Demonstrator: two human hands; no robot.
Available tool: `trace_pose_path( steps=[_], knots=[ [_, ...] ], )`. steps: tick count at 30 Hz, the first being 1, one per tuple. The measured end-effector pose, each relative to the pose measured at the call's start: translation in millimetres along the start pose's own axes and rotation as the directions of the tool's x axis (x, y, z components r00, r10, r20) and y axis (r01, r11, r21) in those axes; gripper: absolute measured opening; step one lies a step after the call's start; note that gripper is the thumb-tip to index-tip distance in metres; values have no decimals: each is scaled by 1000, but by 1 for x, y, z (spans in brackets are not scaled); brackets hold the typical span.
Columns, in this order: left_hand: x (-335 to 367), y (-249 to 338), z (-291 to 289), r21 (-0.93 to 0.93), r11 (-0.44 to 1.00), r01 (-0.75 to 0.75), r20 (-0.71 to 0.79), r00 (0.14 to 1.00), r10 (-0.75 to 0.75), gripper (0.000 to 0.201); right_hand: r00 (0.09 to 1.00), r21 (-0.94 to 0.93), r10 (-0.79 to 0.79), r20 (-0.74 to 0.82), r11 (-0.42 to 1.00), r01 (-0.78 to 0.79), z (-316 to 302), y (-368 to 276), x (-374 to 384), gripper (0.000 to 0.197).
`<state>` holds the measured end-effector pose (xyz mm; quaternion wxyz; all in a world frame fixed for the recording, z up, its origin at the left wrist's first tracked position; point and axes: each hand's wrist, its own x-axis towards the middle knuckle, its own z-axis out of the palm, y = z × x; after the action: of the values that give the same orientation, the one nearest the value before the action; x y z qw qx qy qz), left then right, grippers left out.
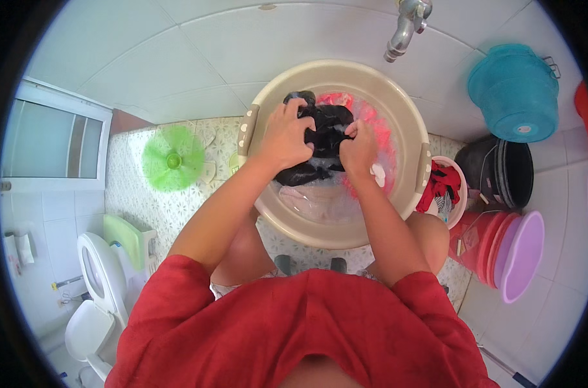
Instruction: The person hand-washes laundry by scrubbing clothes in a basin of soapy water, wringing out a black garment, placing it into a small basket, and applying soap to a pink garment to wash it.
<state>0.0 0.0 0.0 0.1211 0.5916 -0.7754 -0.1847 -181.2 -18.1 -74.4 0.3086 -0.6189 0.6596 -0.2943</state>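
Observation:
A wet black cloth garment (pixel 324 137) is bunched between my hands over a large beige basin (pixel 337 239). My left hand (pixel 287 137) grips its left side, fingers curled into the fabric. On the other side, my right hand (pixel 360 149) is closed in a fist round a fold of it. Below and behind the black garment, a bright pink cloth (pixel 378 132) lies in the soapy water along the basin's right and far side. A small white piece (pixel 378 174) shows beside my right wrist. Pale, cloudy water (pixel 320 202) fills the near part.
A metal tap (pixel 407 29) juts from the tiled wall beyond the basin. At right are a teal bucket (pixel 517 97), a black bucket (pixel 513 171), stacked red and purple basins (pixel 523 255), and a small tub holding red clothes (pixel 441 184). A green fan (pixel 173 160) and a toilet (pixel 103 275) stand left.

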Motion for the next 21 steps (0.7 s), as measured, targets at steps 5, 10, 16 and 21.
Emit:
trace_pose_path(
  steps=[5, 10, 16, 21],
  knots=[
    [17, -9, 56, 258, 956, 139, 156, 971, -183, 58, 978, -346, -207, 11, 917, 198, 18, -15, -6, 49],
    [26, -12, 96, 463, 860, 216, 267, 891, -368, 71, 965, -526, -5, 261, 838, 146, 41, -7, -6, 76],
    [55, -63, 146, 385, 895, 226, 11, 968, -249, 32, 905, -468, -197, 378, 802, 371, 87, 36, 53, 41],
    [54, -37, 89, 147, 955, 257, -43, 966, -254, 21, 956, -525, 77, 283, 846, 87, 46, 17, 79, 16]
  ],
)
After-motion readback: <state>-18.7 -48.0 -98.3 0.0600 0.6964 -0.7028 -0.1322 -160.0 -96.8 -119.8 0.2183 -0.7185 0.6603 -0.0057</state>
